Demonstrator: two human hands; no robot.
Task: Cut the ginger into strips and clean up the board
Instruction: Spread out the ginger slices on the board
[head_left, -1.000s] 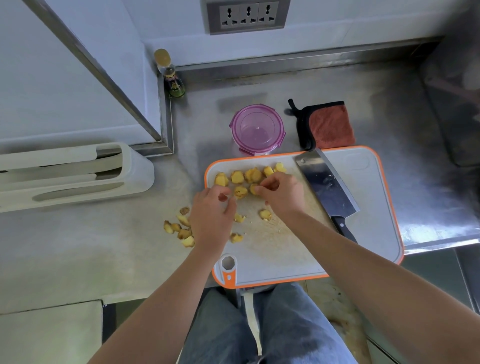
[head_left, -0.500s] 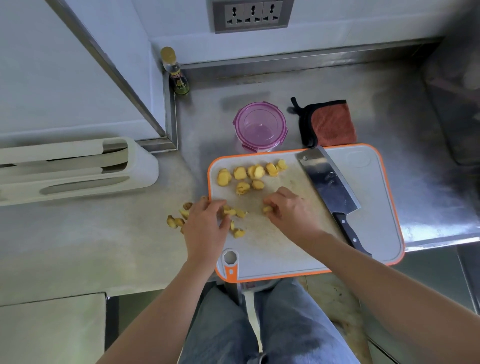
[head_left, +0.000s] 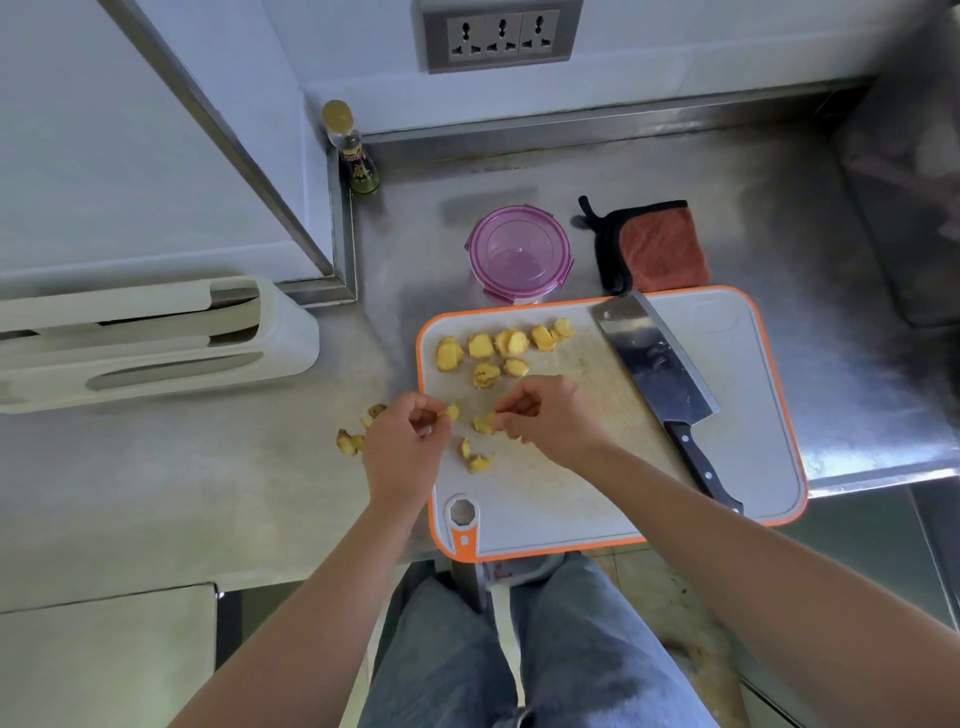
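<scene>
On board (head_left: 737, 405), far-left part: ginger (head_left: 511, 343) in cut pieces, a loose row along the far edge, two more just nearer. Nearer still, one piece pinched in left hand (head_left: 405, 441), fingers curled, at the board's left edge. Another pinched at the fingertips of right hand (head_left: 550, 415), also curled, just beside it. A few loose pieces between the wrists. More bits (head_left: 353, 441) off the board on counter (head_left: 779, 208), partly behind the left hand. Cleaver (head_left: 654, 364): lies flat on the board to the right, handle toward the body, untouched. Beyond the board: pink tub (head_left: 519, 254) and cloth (head_left: 660, 249) at its far edge, bottle (head_left: 356, 156) in the corner. Well left, white rack (head_left: 156, 338).
</scene>
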